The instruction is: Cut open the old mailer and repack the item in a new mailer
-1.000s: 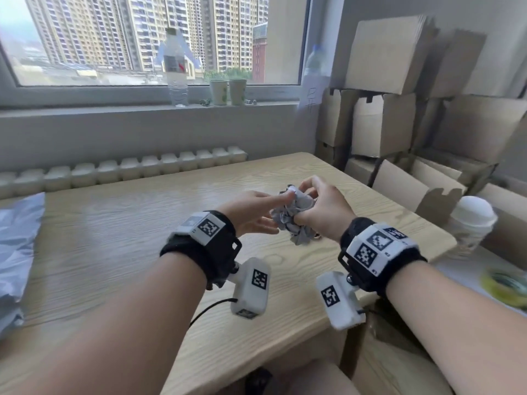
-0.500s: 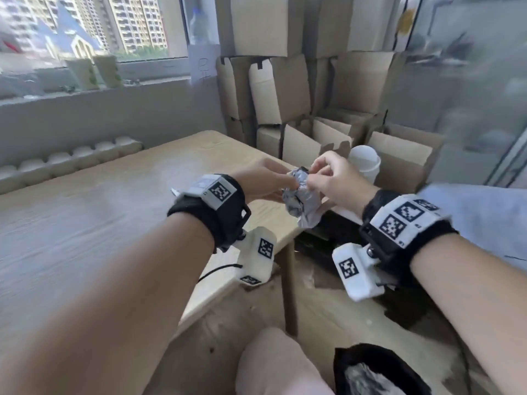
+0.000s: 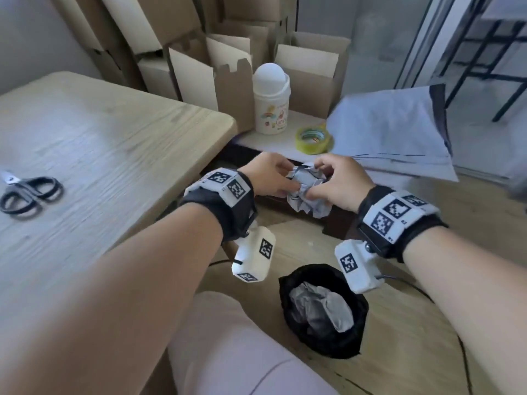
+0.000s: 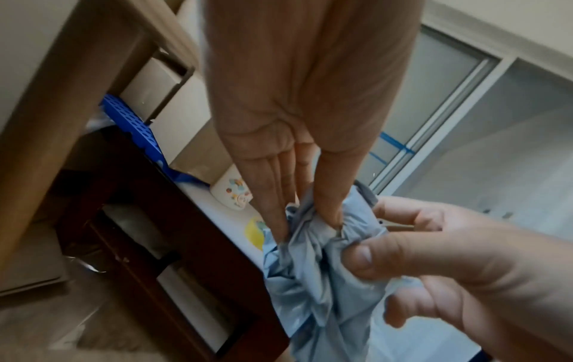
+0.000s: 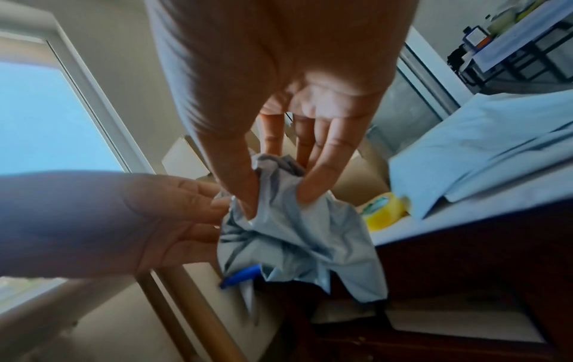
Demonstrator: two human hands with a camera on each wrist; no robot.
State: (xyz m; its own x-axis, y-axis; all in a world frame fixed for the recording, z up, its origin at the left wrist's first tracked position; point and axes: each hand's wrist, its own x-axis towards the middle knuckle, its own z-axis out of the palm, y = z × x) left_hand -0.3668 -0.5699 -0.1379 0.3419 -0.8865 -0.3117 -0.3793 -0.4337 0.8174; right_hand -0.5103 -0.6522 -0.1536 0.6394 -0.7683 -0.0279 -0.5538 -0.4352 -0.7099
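Both my hands hold one crumpled grey mailer (image 3: 306, 195) in the air just right of the wooden table (image 3: 114, 132). My left hand (image 3: 271, 178) pinches its left side between thumb and fingers. On the other side, my right hand (image 3: 336, 181) grips it the same way. The left wrist view shows the mailer (image 4: 313, 269) bunched under the left hand's fingertips (image 4: 336, 218). In the right wrist view the wad (image 5: 294, 235) hangs down from my right hand (image 5: 276, 198). A stack of flat new mailers (image 3: 393, 132) lies on the side cabinet.
A black bin bag (image 3: 352, 346) on the floor below my hands holds crumpled grey plastic (image 3: 319, 309). Scissors (image 3: 28, 192) lie on the table at the left. A small white lidded bin (image 3: 272, 101) and a yellow tape roll (image 3: 313, 138) stand on the cabinet, with cardboard boxes (image 3: 205, 67) behind.
My hands have carried the crumpled mailer from over the table to the right, past its edge, and the head view has swung right and down to the floor bin.
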